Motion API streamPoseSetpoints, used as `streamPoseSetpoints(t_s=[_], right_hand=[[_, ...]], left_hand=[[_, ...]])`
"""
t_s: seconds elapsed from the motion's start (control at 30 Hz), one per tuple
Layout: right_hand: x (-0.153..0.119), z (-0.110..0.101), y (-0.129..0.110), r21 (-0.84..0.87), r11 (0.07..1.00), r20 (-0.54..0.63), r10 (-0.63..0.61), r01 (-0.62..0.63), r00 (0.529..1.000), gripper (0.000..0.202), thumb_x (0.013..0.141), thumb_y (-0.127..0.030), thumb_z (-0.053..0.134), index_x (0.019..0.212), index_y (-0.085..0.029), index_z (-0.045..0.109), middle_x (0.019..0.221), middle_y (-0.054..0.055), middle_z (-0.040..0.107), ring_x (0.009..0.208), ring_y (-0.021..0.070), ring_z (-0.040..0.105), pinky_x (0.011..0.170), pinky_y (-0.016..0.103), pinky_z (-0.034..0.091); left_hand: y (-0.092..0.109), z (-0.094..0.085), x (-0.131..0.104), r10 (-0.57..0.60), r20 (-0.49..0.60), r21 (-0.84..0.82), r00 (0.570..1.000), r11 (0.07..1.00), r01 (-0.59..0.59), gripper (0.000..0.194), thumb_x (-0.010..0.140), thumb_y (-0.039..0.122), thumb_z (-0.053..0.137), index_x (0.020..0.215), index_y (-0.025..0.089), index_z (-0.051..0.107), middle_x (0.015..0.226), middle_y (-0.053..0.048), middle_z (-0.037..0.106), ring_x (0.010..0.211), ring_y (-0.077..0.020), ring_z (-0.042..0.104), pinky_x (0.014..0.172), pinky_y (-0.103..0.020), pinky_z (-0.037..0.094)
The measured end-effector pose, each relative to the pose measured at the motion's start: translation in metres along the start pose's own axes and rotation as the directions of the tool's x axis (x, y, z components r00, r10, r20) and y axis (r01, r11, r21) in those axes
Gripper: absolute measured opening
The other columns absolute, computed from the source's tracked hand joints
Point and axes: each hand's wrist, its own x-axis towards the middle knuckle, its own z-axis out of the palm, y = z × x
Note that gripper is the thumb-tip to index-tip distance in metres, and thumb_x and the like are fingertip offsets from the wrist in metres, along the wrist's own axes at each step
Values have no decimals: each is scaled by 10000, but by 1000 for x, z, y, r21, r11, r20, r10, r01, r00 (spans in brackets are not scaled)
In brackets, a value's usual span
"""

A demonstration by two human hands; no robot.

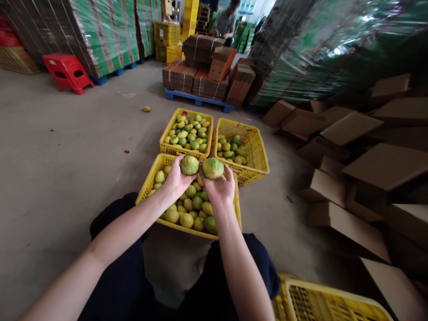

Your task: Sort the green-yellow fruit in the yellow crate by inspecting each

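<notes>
Side by side above the near yellow crate (238,209), each of my hands holds a green-yellow fruit. My left hand (179,178) is closed around the left fruit (189,165), and my right hand (220,187) grips the right fruit (213,168) from below and the side. Several yellow and green fruits (198,203) lie in the near crate under my hands. Just beyond stand a crate full of similar fruits (163,145) on the left and a partly filled crate (259,151) on the right.
Open cardboard boxes (354,127) are heaped at the right. A yellow crate (334,294) sits at bottom right. Farther off are a blue pallet (198,100) with flattened cartons, a red stool (68,73), wrapped stacks and a person (222,23). One fruit (146,109) lies on the floor.
</notes>
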Motion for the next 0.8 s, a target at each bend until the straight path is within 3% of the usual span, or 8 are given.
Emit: streamPoseSetpoints(t_s=[0.1, 0.27, 0.37, 0.43, 0.53, 0.63, 0.73, 0.8], right_hand=[[-1, 0, -1, 0, 1000, -14, 16, -16, 1000, 166, 867, -337, 571, 940, -207, 643, 844, 46, 734, 955, 240, 696, 966, 510, 565], [-13, 4, -5, 43, 999, 133, -12, 6, 991, 203, 863, -376, 558, 957, -217, 642, 892, 4, 730, 766, 149, 669, 624, 254, 560], [-19, 4, -6, 22, 1000, 236, -21, 16, 972, 191, 842, -403, 565, 878, -226, 626, 881, 0, 727, 674, 134, 637, 523, 230, 505], [-20, 3, -8, 29, 1000, 253, -9, 2, 967, 184, 835, -406, 568, 856, -231, 620, 867, -2, 726, 663, 135, 634, 515, 229, 501], [-16, -1, -17, 87, 996, 209, -38, 20, 977, 187, 833, -370, 567, 938, -234, 642, 883, 1, 735, 745, 142, 666, 584, 237, 544], [-14, -4, -37, 165, 979, 103, -138, 120, 985, 218, 810, -321, 577, 993, -223, 644, 857, -5, 740, 788, 135, 684, 634, 226, 568], [-19, -7, -60, 240, 951, 0, -201, 195, 980, 230, 802, -301, 554, 1000, -217, 634, 822, -14, 736, 754, 131, 695, 612, 219, 578], [-26, -8, -74, 270, 937, -33, -219, 220, 975, 247, 809, -298, 534, 1018, -210, 631, 814, -9, 736, 743, 137, 701, 606, 225, 587]], left_hand=[[0, 1, -1, -24, 30, -43, 999, 999, 25, 148, 913, 246, 514, 947, 177, 640, 803, -56, 672, 842, -200, 678, 807, -318, 579], [7, 0, -17, -69, 220, -173, 973, 979, 108, 187, 906, 256, 485, 816, 172, 626, 755, -48, 663, 725, -153, 673, 662, -238, 560], [15, 2, -24, -133, 349, -99, 928, 979, 178, 212, 902, 237, 474, 746, 179, 605, 719, -27, 646, 617, -116, 634, 549, -193, 511], [19, 3, -22, -150, 371, 21, 916, 988, 153, 216, 894, 229, 475, 743, 176, 621, 706, -28, 651, 575, -123, 624, 518, -206, 508], [14, -3, -7, -146, 261, 219, 954, 972, 89, 193, 875, 236, 501, 772, 176, 653, 676, -43, 666, 557, -159, 639, 521, -255, 541], [-13, -32, 3, -261, 15, 363, 965, 901, 238, 215, 885, 298, 485, 790, 203, 654, 628, -54, 654, 537, -189, 651, 489, -285, 550], [-54, -82, -5, -523, -175, 529, 834, 665, 528, 246, 891, 390, 499, 736, 236, 611, 626, -65, 652, 533, -205, 673, 443, -282, 538], [-76, -116, -18, -598, -257, 604, 759, 514, 609, 172, 861, 336, 557, 720, 248, 597, 631, -68, 660, 498, -224, 673, 387, -289, 508]])
